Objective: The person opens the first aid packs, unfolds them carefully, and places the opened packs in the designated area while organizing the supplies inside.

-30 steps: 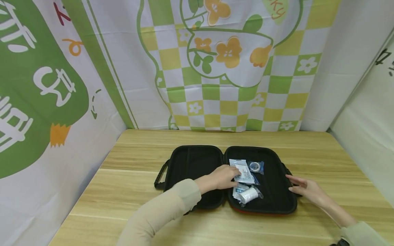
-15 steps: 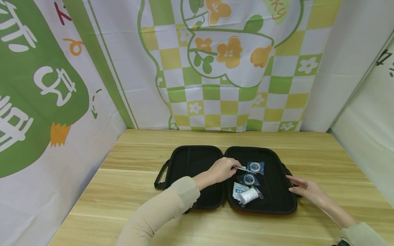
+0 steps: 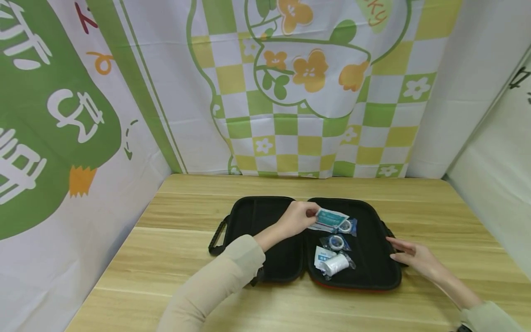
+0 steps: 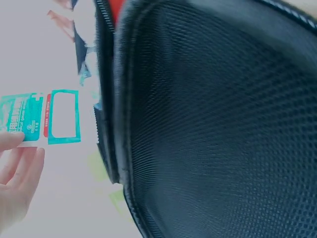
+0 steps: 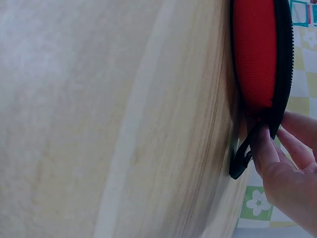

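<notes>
My left hand [image 3: 293, 219] pinches a flat teal-and-white gauze packet [image 3: 330, 218] by its left end, over the back of the right half of the open black case [image 3: 369, 244]. In the left wrist view, the packet [image 4: 64, 116] shows its printed front and a white panel framed in teal. My right hand [image 3: 419, 258] holds the case's right edge beside the handle, fingers on both sides of the rim. The red outer shell [image 5: 255, 54] shows in the right wrist view. Partly behind the packet lies a bagged white tape roll [image 3: 346, 227].
A second bagged tape roll [image 3: 337, 242], a small white-and-blue packet [image 3: 321, 256] and a wrapped white bandage roll [image 3: 336, 264] lie in the case's right half. A handle [image 3: 217, 237] sticks out left on the wooden table [image 3: 174, 221]. Printed cloth [image 3: 290, 152] hangs behind.
My left hand has lifted the gauze packet off the pile and turned its teal face into view, moving up and slightly left. The second tape roll is uncovered. My right hand stays put.
</notes>
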`<state>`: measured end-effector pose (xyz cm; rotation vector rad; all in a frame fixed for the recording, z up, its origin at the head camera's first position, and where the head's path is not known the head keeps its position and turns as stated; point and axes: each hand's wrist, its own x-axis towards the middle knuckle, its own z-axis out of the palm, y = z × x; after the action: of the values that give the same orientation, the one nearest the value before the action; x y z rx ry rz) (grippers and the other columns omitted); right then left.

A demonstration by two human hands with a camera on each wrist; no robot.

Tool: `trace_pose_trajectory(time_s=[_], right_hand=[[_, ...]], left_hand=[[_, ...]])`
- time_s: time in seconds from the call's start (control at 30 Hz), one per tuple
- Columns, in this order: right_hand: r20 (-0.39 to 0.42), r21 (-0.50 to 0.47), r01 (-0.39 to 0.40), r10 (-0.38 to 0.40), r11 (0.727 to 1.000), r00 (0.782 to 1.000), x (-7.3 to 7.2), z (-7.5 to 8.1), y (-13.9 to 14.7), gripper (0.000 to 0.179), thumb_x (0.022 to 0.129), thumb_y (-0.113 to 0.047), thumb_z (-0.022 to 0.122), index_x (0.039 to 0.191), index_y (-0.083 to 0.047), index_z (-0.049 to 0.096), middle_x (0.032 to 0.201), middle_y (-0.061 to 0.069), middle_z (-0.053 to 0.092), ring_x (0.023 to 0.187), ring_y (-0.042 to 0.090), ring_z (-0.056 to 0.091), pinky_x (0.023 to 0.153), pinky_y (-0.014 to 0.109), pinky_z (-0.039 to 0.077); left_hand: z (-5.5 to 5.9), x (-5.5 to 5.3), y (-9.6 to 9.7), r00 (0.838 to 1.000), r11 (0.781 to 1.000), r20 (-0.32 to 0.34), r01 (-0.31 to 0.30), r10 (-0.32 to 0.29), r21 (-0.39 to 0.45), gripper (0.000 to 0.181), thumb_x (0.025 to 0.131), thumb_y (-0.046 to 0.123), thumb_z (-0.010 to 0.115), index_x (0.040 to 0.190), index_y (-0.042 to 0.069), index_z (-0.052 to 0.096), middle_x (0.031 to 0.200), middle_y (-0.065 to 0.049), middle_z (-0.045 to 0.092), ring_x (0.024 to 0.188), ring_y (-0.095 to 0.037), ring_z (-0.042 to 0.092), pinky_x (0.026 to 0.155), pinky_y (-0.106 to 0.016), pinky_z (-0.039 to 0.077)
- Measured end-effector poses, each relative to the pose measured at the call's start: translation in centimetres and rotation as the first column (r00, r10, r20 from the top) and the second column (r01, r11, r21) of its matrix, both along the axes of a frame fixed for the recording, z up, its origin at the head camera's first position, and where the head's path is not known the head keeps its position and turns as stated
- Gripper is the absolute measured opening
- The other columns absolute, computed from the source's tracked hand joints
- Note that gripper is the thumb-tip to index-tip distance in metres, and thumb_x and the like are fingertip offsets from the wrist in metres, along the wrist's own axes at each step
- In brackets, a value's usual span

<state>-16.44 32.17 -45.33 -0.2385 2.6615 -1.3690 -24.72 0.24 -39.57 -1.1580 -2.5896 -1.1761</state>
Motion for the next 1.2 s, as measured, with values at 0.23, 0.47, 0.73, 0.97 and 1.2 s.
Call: trace_pose_trajectory(time_s=[0.23, 0.47, 0.73, 0.97, 1.2], right_hand=[[0.005, -0.006, -0.002, 0.002, 1.0, 1.0, 0.0, -0.1, 0.0, 0.055, 0.085, -0.018, 0.059, 0.126, 0.012, 0.039, 0.111, -0.02, 0.045, 0.088, -0.018, 0.04, 0.071, 0.015, 0.045], [0.017, 0.032, 0.003, -0.003, 0.999, 1.0, 0.0, -0.2, 0.0, 0.054, 0.086, -0.018, 0.058, 0.127, 0.012, 0.038, 0.125, 0.021, 0.044, 0.088, -0.02, 0.038, 0.07, 0.015, 0.045], [0.02, 0.044, 0.005, -0.006, 0.999, 1.0, 0.0, -0.1, -0.1, 0.054, 0.086, -0.018, 0.057, 0.127, 0.011, 0.038, 0.126, 0.028, 0.041, 0.088, -0.023, 0.033, 0.07, 0.014, 0.045], [0.003, 0.034, 0.023, -0.023, 0.999, 1.0, 0.0, -0.2, -0.1, 0.054, 0.084, -0.018, 0.059, 0.126, 0.01, 0.041, 0.119, -0.001, 0.049, 0.089, -0.022, 0.035, 0.071, 0.012, 0.044], [0.02, 0.018, 0.024, -0.024, 1.0, 1.0, 0.0, -0.2, 0.0, 0.054, 0.085, -0.018, 0.059, 0.127, 0.01, 0.04, 0.118, -0.006, 0.047, 0.089, -0.022, 0.035, 0.071, 0.013, 0.044]], left_hand=[[0.9, 0.4, -0.6, 0.994, 0.993, 0.102, -0.044, 0.033, 0.111, 0.012, 0.079, 0.003, 0.063, 0.091, 0.002, 0.065, 0.082, -0.007, 0.064, 0.073, -0.009, 0.06, 0.064, -0.013, 0.046], [1.3, 0.6, -1.4, 0.966, 0.968, 0.235, -0.157, 0.109, 0.197, 0.024, 0.077, 0.008, 0.068, 0.1, 0.003, 0.065, 0.083, -0.008, 0.067, 0.073, -0.01, 0.061, 0.062, -0.016, 0.048], [1.3, 0.2, -3.2, 0.919, 0.908, 0.384, -0.232, 0.087, 0.349, 0.028, 0.075, 0.003, 0.068, 0.102, -0.003, 0.063, 0.084, -0.019, 0.065, 0.067, -0.017, 0.062, 0.058, -0.03, 0.053], [0.7, -0.6, -5.4, 0.892, 0.868, 0.437, -0.307, 0.119, 0.39, 0.027, 0.076, 0.005, 0.068, 0.101, -0.003, 0.063, 0.085, -0.018, 0.065, 0.066, -0.014, 0.062, 0.056, -0.031, 0.053], [0.3, -1.2, -7.6, 0.866, 0.842, 0.468, -0.377, 0.174, 0.385, 0.031, 0.077, 0.009, 0.068, 0.104, -0.003, 0.062, 0.087, -0.019, 0.065, 0.064, -0.016, 0.061, 0.059, -0.037, 0.053]])
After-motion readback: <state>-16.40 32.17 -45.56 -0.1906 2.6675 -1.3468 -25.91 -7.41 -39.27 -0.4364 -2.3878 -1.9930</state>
